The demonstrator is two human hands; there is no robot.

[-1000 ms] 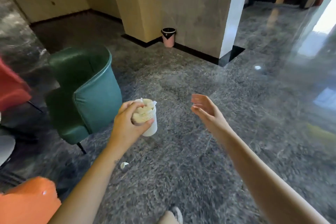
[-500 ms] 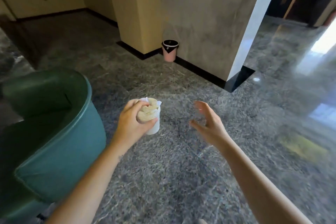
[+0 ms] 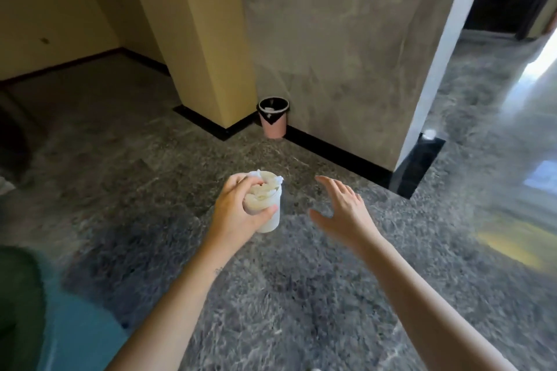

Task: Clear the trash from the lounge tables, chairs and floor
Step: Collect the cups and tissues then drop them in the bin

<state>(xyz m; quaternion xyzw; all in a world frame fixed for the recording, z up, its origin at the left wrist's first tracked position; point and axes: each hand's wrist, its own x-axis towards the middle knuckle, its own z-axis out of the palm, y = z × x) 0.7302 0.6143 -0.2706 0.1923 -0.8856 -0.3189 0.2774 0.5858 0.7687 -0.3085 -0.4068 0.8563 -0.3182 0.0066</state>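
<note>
Bin [image 3: 273, 121] nearer and larger ahead, green chair [image 3: 21, 307] slid to the lower left corner, orange and red seats gone from view, right hand [image 3: 342, 214] spread wider

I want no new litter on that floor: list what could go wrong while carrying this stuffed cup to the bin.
1. Crumpled tissue is heaped above the rim of the cup, and only the left hand grips it; pieces may fall out.
2. The pink bin by the wall looks small and some way off; a toss would likely miss.
</note>
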